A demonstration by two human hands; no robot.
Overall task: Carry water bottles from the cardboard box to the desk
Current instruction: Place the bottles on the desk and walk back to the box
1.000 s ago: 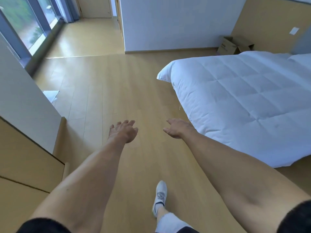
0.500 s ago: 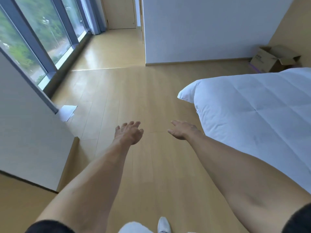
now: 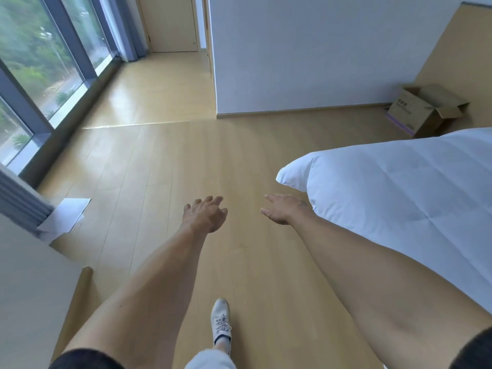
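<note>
The cardboard box [image 3: 423, 110] sits on the floor at the far right, against the wood-panelled wall, flaps open; its inside is hidden from here. No water bottle shows. My left hand [image 3: 206, 214] reaches forward over the wooden floor, fingers loosely spread and empty. My right hand [image 3: 283, 210] is stretched out beside the corner of the bed, fingers apart, holding nothing. Both hands are far from the box.
A bed with a white duvet [image 3: 399, 193] fills the right side. A white partition wall [image 3: 306, 54] stands ahead, tall windows [image 3: 40, 65] on the left. A white sheet [image 3: 65, 218] lies on the floor by a white cabinet [image 3: 26, 288]. My white shoe [image 3: 221, 319] steps forward.
The view has swung up and left as I walk: the box appears larger and nearer, the windows fill more of the left. Both hands stay outstretched and empty.
</note>
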